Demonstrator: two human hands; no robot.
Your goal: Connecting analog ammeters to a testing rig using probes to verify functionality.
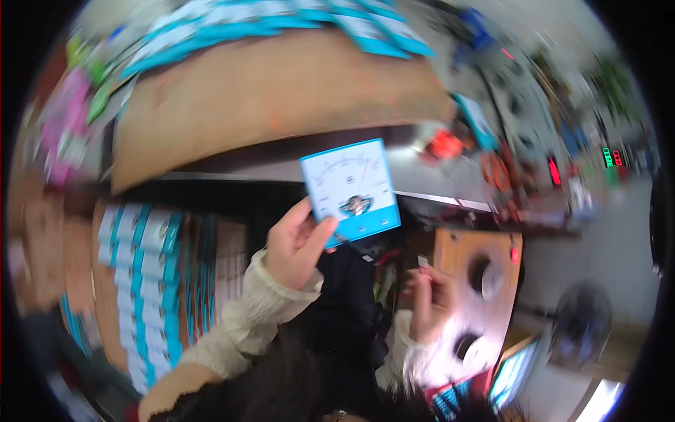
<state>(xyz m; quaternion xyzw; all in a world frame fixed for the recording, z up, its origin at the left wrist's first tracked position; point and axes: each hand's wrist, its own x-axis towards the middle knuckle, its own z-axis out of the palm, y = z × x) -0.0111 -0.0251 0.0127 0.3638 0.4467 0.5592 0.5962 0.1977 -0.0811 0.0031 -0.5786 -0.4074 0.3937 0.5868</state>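
Gripping the blue-and-white dial meter (348, 179) by its lower left corner, your left hand (295, 243) sets its thumb on the front; the fingers behind are mostly hidden. Your right hand (432, 306), lower and apart from the meter, is closed around a small slip (423, 262), pale and reddish, too blurred to name. A light, steady edge hold would suit the meter best – thumb off the dial, face square to your eyes.

Left of your left hand, more blue-and-white units (151, 274) sit in rows. Beyond both hands lies a brown board (281, 88), with similar pieces (232, 28) lined along its far side. Just right of your right hand is a wooden panel (457, 246) bearing two round parts (486, 279) – farther right, a dark fan (582, 320).
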